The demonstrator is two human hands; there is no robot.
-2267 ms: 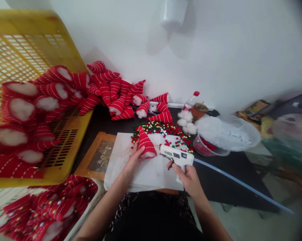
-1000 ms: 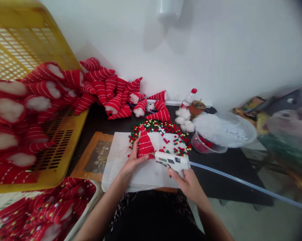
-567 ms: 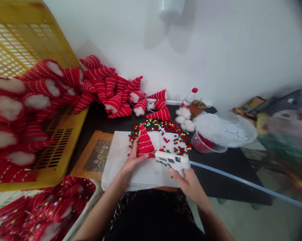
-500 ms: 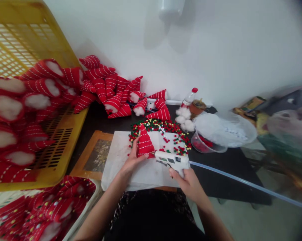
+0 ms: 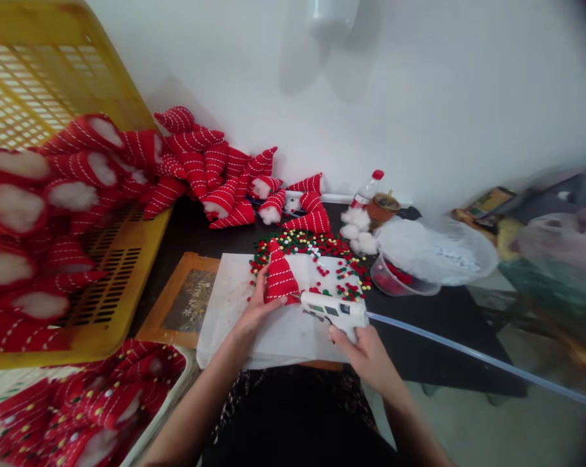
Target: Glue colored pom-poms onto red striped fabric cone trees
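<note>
My left hand (image 5: 257, 308) grips a red stuffed fabric cone (image 5: 281, 277) with white dashed stripes, its tip pointing away from me. In my right hand (image 5: 363, 350) is a white glue gun (image 5: 334, 310), whose nozzle is at the cone's lower right edge; whether it touches I cannot tell. A long translucent glue stick (image 5: 448, 340) runs out of the gun's back to the right. Beneath both hands lies white paper (image 5: 229, 324). Small red, green, yellow and white pompoms (image 5: 317, 243) are scattered beyond the cone.
A yellow crate (image 5: 142, 272) of striped cones stands at left, with more cones (image 5: 215, 162) heaped along the wall. Below it, a bin (image 5: 188, 370) holds pompom-covered cones (image 5: 93, 402). At right are white fluff balls (image 5: 358, 233), a bottle (image 5: 367, 189) and a plastic tub (image 5: 404, 283).
Almost nothing differs. The cone in my left hand has shifted very slightly, while the glue gun stays at its lower edge.
</note>
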